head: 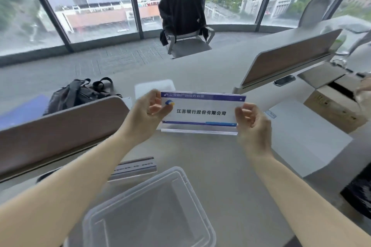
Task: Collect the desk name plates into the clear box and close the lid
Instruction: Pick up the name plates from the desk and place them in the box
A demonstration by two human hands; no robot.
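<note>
I hold a clear acrylic desk name plate (202, 113) with a white and blue card and black lettering upright above the desk. My left hand (147, 115) pinches its left end and my right hand (252, 126) grips its right end. Below, near the front edge, sits the clear plastic box (148, 212) with its lid on. Another name plate (134, 167) lies flat on the desk just behind the box, partly hidden by my left forearm.
Brown desk dividers stand at left (60, 126) and right (289, 56). A black backpack (80, 92) rests behind the left divider. An open cardboard box (333, 102) and a white sheet (305, 136) lie at right. A chair with a black jacket (182, 18) faces the windows.
</note>
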